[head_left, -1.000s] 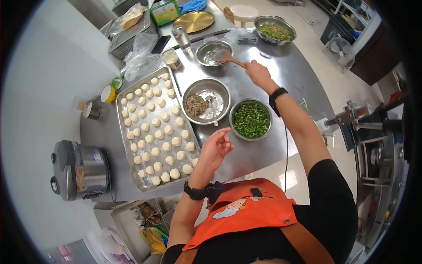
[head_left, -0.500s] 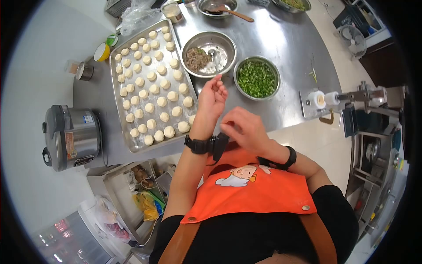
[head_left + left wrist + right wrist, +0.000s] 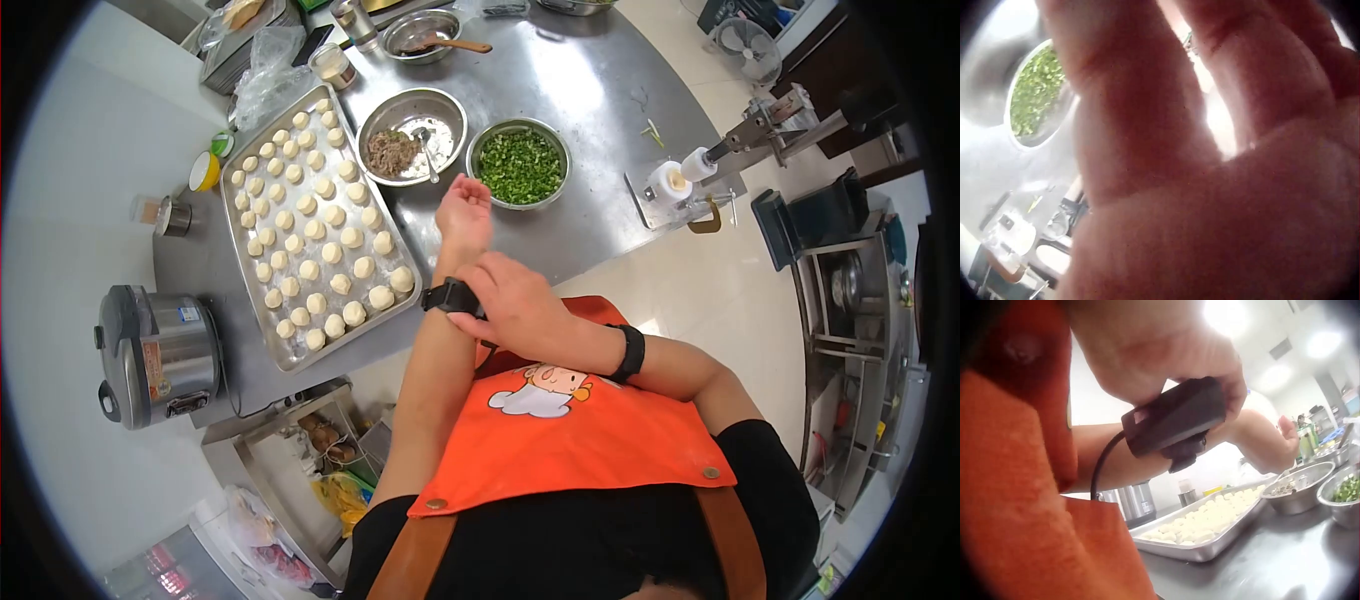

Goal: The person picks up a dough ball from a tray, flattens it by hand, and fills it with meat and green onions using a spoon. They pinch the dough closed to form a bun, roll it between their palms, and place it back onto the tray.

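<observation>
My right hand (image 3: 518, 305) reaches across my body and grips the black wrist camera (image 3: 1175, 415) strapped to my left wrist. In the right wrist view, its thumb and fingers lie along both sides of the camera body, a cable hanging below. The left hand (image 3: 464, 215) is held out with its fingers loosely bent and nothing in them, close to the bowl of chopped greens (image 3: 519, 165). Beyond it stands a steel bowl (image 3: 452, 110) with minced filling (image 3: 392, 153) and a spoon (image 3: 428, 155). A palm and fingers fill most of the left wrist view.
A metal tray (image 3: 300, 360) with rows of dough balls lies on the steel table at left. A rice cooker (image 3: 158, 350) stands near the wall. Farther back, a wooden spatula (image 3: 455, 45) rests in another bowl. A clamp-like metal fixture (image 3: 690, 175) sits at the right edge.
The spatula has been let go into the back bowl. My right hand has come back from there to my left wrist and taken hold of the wrist camera.
</observation>
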`<state>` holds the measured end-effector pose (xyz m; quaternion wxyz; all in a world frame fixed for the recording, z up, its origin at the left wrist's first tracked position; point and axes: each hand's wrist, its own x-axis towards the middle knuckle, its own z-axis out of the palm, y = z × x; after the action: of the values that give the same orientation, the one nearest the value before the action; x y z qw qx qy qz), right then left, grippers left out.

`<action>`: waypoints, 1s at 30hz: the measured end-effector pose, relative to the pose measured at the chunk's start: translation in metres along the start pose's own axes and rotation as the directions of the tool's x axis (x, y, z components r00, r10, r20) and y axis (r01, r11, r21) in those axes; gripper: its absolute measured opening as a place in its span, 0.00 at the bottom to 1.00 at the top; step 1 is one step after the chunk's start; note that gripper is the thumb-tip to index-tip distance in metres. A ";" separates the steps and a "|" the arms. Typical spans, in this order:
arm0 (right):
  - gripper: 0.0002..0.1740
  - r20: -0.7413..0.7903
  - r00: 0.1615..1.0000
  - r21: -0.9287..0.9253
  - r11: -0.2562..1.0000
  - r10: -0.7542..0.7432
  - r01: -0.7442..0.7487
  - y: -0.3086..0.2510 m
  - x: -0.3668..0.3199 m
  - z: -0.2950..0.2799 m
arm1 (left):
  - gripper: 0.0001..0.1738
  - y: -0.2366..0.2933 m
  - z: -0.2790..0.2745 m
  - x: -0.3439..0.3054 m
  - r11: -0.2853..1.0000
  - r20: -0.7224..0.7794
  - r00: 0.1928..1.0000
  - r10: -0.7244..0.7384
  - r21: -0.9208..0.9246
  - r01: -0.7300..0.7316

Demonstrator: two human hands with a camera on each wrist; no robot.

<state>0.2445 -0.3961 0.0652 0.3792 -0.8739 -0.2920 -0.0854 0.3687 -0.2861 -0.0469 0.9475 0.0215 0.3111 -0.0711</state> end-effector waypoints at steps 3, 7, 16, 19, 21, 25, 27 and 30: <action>0.23 0.008 0.995 0.035 0.994 0.104 -0.104 -0.001 -0.010 -0.005 | 0.11 -0.031 0.005 -0.020 0.238 0.350 0.885 0.307 0.872 -0.428; 0.23 0.053 0.987 0.197 0.968 0.150 -0.158 -0.005 -0.021 0.001 | 0.12 -0.029 0.008 -0.038 -0.527 0.645 0.764 0.023 0.657 -0.539; 0.12 -0.086 0.763 0.269 0.752 0.641 -0.601 0.147 -0.092 -0.053 | 0.16 -0.032 0.037 -0.072 0.606 0.307 0.901 -0.306 0.793 -0.065; 0.11 -0.527 0.694 -0.104 0.774 0.490 -0.625 0.234 -0.131 -0.090 | 0.16 -0.049 -0.008 -0.076 0.378 0.112 0.926 -0.360 0.925 0.035; 0.12 -0.558 0.655 -0.194 0.687 0.509 -0.700 0.245 -0.120 -0.107 | 0.16 -0.062 -0.024 -0.078 0.294 -0.005 0.942 -0.336 0.949 0.110; 0.13 -0.434 0.582 -0.348 0.469 0.687 -0.812 0.253 -0.101 -0.123 | 0.15 -0.063 -0.035 -0.065 0.228 -0.028 0.967 -0.254 0.970 0.088; 0.14 -0.409 0.616 -0.317 0.528 0.674 -0.788 0.285 -0.107 -0.118 | 0.14 -0.063 -0.020 -0.072 0.165 -0.055 0.974 -0.219 0.982 0.092; 0.18 -0.403 0.592 -0.175 0.576 0.698 -0.799 0.312 -0.109 -0.119 | 0.14 -0.058 -0.021 -0.071 0.157 -0.088 0.959 -0.270 0.978 0.134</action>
<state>0.3437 -0.6979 -0.0832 0.2614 -0.9424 0.1880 -0.0907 0.2917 -0.3326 -0.0213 0.7125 0.5730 0.1432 -0.3788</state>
